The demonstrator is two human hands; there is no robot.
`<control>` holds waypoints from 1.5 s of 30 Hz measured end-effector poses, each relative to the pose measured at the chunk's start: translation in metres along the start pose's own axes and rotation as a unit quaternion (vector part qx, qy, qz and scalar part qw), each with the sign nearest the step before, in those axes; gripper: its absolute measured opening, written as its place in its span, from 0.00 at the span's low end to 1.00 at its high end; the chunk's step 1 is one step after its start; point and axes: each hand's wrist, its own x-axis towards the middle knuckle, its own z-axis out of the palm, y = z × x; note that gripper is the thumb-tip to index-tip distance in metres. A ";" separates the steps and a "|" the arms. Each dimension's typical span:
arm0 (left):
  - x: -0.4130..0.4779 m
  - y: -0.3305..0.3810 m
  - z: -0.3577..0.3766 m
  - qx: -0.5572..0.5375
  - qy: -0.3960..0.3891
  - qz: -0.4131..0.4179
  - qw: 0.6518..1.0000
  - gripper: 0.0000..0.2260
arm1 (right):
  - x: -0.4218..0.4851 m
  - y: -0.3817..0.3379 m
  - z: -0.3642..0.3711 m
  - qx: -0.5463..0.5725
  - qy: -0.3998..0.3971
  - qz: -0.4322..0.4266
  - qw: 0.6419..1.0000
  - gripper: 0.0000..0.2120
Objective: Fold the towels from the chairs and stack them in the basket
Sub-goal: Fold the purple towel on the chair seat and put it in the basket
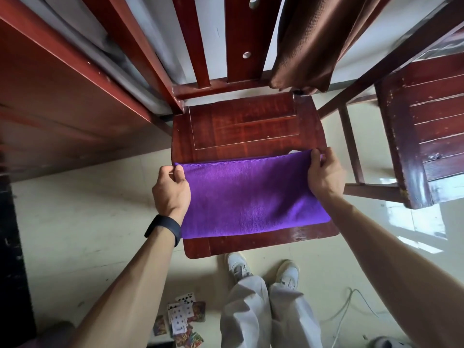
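Seen from above, the left hand point(171, 189), a black band on its wrist, has its fingers point(178, 172) pinched shut on the far left corner of one purple towel point(251, 197). The towel lies folded flat across the front half of a dark red wooden chair seat point(241, 121), its long axis running left to right, near edge close to the seat's front edge. The right hand point(325, 173) pinches the far right corner, fingers closed on the cloth. One brown towel point(308, 41) hangs from the chair back.
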 end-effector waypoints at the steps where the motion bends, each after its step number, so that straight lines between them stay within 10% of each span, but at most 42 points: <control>1: -0.002 -0.001 0.001 0.005 0.010 0.006 1.000 0.13 | -0.001 0.002 0.002 -0.004 0.008 -0.009 1.000 0.13; 8: -0.006 -0.008 0.006 0.073 0.077 0.140 0.984 0.15 | -0.006 0.010 0.003 -0.025 0.082 -0.065 0.994 0.16; 12: -0.012 -0.005 0.014 0.169 0.058 0.399 0.899 0.22 | -0.031 -0.004 0.005 -0.135 0.100 -0.261 0.950 0.21; 17: -0.038 0.006 0.039 0.260 -0.053 0.511 0.817 0.30 | -0.064 -0.015 0.042 -0.247 -0.034 -0.438 0.864 0.26; 25: -0.011 -0.044 0.041 0.319 -0.036 0.417 0.850 0.31 | -0.023 0.018 0.041 -0.284 -0.027 -0.303 0.909 0.30; 34: 0.015 0.051 0.053 0.369 -0.076 0.535 0.756 0.33 | -0.073 0.044 -0.002 -0.237 0.021 -0.160 0.958 0.23; 36: -0.011 0.070 0.057 0.362 -0.080 0.511 0.776 0.34 | -0.093 0.049 -0.015 -0.219 -0.011 -0.105 0.970 0.19; 41: -0.105 0.027 0.050 0.158 -0.022 0.269 0.950 0.29 | -0.127 0.063 -0.032 -0.168 -0.165 0.036 0.971 0.22; 45: -0.195 -0.046 0.034 0.014 0.002 0.079 0.997 0.18 | -0.137 0.077 -0.037 -0.085 -0.234 0.099 0.963 0.25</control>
